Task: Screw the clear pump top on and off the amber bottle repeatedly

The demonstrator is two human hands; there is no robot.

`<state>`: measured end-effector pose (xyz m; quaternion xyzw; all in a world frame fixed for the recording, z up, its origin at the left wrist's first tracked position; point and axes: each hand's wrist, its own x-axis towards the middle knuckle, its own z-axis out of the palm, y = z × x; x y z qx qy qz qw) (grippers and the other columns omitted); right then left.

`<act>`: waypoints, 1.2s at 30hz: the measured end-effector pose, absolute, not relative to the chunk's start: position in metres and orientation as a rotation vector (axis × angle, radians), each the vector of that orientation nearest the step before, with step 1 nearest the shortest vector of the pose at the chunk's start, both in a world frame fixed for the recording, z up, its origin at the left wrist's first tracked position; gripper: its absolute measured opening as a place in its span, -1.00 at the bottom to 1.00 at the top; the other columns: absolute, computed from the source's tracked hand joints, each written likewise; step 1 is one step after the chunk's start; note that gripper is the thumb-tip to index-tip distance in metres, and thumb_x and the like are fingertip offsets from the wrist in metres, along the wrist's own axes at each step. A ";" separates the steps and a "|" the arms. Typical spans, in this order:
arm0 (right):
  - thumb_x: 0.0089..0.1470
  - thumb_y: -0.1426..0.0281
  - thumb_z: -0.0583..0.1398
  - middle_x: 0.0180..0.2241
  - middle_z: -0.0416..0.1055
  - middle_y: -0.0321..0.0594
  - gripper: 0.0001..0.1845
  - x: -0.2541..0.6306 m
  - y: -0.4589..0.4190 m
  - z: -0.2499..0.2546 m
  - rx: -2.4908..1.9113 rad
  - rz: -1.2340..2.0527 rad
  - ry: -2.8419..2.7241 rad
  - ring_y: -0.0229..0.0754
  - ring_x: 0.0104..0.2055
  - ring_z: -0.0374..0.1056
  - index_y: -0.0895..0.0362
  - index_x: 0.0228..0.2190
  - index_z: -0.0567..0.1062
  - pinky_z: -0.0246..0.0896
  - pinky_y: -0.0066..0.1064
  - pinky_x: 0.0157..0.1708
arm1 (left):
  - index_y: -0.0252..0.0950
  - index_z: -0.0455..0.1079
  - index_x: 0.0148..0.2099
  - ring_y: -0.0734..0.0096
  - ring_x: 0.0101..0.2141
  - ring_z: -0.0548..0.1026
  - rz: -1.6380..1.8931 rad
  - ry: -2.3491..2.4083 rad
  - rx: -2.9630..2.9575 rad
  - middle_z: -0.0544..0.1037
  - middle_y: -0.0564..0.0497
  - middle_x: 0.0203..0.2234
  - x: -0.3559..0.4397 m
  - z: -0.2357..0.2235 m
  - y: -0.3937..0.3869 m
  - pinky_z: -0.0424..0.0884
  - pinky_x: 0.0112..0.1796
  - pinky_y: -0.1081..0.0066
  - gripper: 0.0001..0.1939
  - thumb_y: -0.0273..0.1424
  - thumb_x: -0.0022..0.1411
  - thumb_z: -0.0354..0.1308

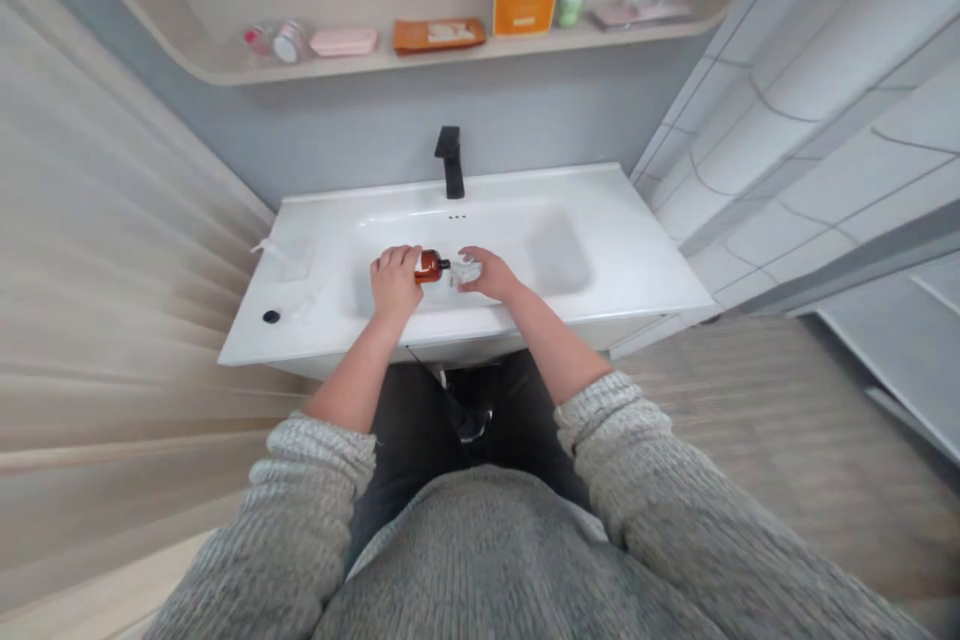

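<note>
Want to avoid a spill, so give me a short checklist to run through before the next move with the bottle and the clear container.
1. Left hand grips the amber bottle: ok.
2. Right hand holds the clear container: ok.
3. Bottle's black tip points at the container: ok; whether they touch, cannot tell.
4. Both items are over the sink basin: ok.
5. Liquid level in the container: cannot tell, too small and blurred.
6. Small round black object lies on the counter, away from the hands: ok; whether it belongs to the bottle, cannot tell.
</note>
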<state>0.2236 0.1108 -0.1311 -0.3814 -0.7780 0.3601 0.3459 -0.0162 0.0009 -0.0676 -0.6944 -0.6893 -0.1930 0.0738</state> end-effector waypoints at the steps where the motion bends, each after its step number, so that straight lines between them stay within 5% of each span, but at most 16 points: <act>1: -0.31 0.34 0.65 0.15 0.64 -0.07 -0.01 0.224 0.111 -0.131 -0.995 0.935 -2.018 0.17 0.16 0.57 0.08 0.22 0.62 0.42 -0.03 0.31 | -0.20 0.46 0.46 -0.19 0.34 0.42 -0.585 -2.070 -2.086 0.56 -0.28 0.34 -0.016 -0.068 0.001 0.31 0.25 -0.08 -0.35 -0.55 0.37 0.12; 36: -0.32 0.34 0.65 0.14 0.65 -0.11 -0.05 0.223 0.106 -0.124 -1.021 0.922 -2.028 0.16 0.17 0.57 0.04 0.18 0.63 0.42 -0.03 0.32 | -0.17 0.44 0.48 -0.22 0.38 0.39 -0.594 -2.093 -2.107 0.54 -0.30 0.36 -0.012 -0.061 -0.003 0.28 0.28 -0.12 -0.33 -0.54 0.37 0.10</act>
